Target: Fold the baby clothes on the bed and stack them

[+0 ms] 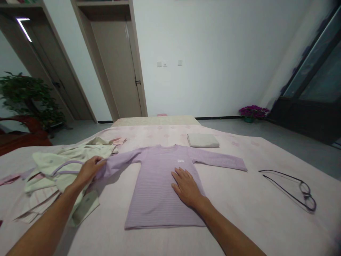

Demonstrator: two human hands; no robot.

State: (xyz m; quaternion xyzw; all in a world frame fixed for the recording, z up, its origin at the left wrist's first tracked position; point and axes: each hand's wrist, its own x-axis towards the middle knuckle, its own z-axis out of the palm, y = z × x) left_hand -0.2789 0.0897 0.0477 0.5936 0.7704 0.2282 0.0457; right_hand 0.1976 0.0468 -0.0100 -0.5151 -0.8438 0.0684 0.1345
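1. Here, a lilac top with long sleeves lies flat and face up on a bed covered in a pale pink sheet. Its neck points away from the viewer.
2. The left hand is closed around the cuff end of the top's sleeve on the person's left. That sleeve meets a heap of cream clothes lying just left of the top.
3. The right hand rests flat on the top's chest area, fingers slightly spread and gripping nothing.
4. By its look, the top is a light, thin, soft knit. It will likely drape and wrinkle rather than hold a shape, and may slide a little on the sheet unless pinned. The cuffs, shoulder seams and hem look like the best places to pinch it.
5. Just beyond the top's far shoulder, not touching it, sits a folded cream cloth. Well to the right of the top lies a pair of dark-framed glasses, arms opened out.
6. Some things are hard to make out:
   - The left hand covers the cuff, so it cannot be told how many layers the fingers pinch.
   - The white mark on the top's chest is too small to read.
   - The heap left of the top is jumbled, with a lilac-edged piece among it, and the number of garments is unclear.
   - The bed's near edge is cut off by the frame.
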